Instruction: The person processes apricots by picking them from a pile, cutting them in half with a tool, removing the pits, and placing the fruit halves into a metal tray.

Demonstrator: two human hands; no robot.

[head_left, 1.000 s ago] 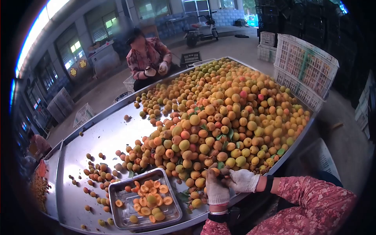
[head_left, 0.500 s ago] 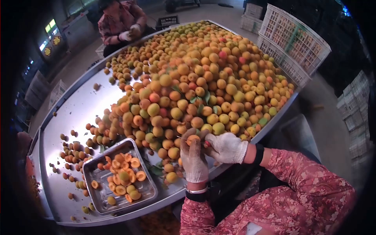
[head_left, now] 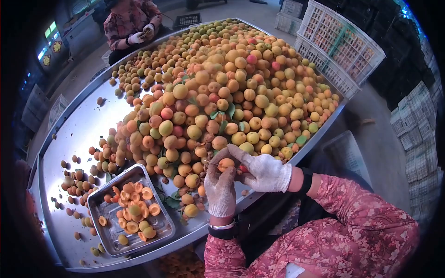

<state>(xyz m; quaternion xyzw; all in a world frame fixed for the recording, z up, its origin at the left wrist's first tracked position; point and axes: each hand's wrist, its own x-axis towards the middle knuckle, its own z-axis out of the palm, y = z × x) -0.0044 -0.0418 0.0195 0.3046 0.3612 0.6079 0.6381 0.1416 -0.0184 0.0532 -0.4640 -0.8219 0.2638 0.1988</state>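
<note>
My left hand [head_left: 219, 194], in a stained white knit glove, holds an orange apricot [head_left: 226, 164] between thumb and fingers at the near edge of the fruit pile. Against it my right hand [head_left: 269, 172], gloved too, is closed on what looks like a small knife [head_left: 241, 169]. Only a bit of red handle shows by the right fingers, and a thin line pokes out left of the apricot. To the left, a metal tray [head_left: 170, 227] holds apricot halves [head_left: 132, 226] and a few whole apricots.
A large heap of apricots [head_left: 259, 99] with some leaves covers much of the metal table [head_left: 99, 125], whose raised rim runs along my side. Across it sits another person [head_left: 132, 28] with gloved hands. White plastic crates [head_left: 340, 34] stand at the far right.
The view has shifted slightly, so the table sits further left. My right fingers now reach further over the top of the apricot toward my left hand. The apricot stays held.
</note>
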